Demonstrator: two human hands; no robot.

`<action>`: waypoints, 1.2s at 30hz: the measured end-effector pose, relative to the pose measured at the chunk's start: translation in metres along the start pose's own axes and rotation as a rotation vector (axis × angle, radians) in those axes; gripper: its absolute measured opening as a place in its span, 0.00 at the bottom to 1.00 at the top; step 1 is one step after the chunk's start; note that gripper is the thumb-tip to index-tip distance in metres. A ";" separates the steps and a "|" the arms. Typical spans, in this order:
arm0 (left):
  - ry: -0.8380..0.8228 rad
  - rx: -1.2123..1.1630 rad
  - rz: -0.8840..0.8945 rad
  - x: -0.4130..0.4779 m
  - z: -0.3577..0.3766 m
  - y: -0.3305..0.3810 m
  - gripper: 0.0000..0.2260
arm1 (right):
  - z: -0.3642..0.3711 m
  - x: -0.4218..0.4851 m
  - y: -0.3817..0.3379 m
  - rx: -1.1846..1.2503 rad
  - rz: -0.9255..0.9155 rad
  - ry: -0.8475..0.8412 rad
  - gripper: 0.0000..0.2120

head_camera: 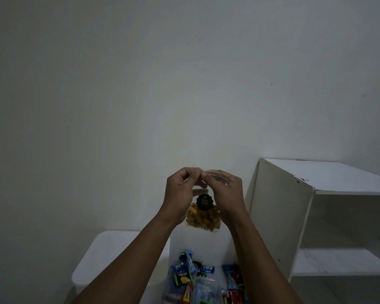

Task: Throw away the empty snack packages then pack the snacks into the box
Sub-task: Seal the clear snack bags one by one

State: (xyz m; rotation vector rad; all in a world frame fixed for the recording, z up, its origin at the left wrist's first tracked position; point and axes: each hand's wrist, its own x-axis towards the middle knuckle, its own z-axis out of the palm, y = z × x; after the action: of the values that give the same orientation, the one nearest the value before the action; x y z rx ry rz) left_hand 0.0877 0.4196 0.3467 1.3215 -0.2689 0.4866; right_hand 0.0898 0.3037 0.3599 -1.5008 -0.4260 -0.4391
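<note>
Holding a clear bag (203, 218) of yellow snacks up in the air, both hands pinch its top edge. The left hand (181, 194) is closed on the left part of the top, and the right hand (225, 194) is closed on the right part, with the fingertips of the two hands touching in the middle. The bag hangs down between the wrists, and a dark round sticker (204, 202) sits on its front. It looks like the hands are closing or checking the top; which one is hard to tell. This bag is full, so it should go in the box, not the trash. To do this well, press the top flat from one side to the other so no snacks can fall out, and keep the bag upright. Down below, a pile of small snack packs (204, 279) lies on the floor. A white bin (110, 257) stands to the left, and a white shelf (329, 211) stands to the right.
</note>
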 end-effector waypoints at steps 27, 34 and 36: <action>0.267 0.008 0.048 0.013 0.003 0.006 0.09 | -0.015 0.011 0.008 0.161 0.068 0.112 0.12; 0.306 0.075 -0.102 0.019 -0.002 -0.019 0.08 | -0.032 0.011 0.028 0.045 0.110 -0.005 0.09; 0.417 0.280 -0.134 0.018 -0.011 -0.033 0.14 | -0.032 0.006 0.041 -0.001 0.140 0.041 0.08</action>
State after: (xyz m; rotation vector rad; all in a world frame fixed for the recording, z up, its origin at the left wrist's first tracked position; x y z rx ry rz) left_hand 0.1185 0.4276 0.3239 1.4606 0.2406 0.6890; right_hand 0.1165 0.2724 0.3276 -1.5091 -0.2862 -0.3586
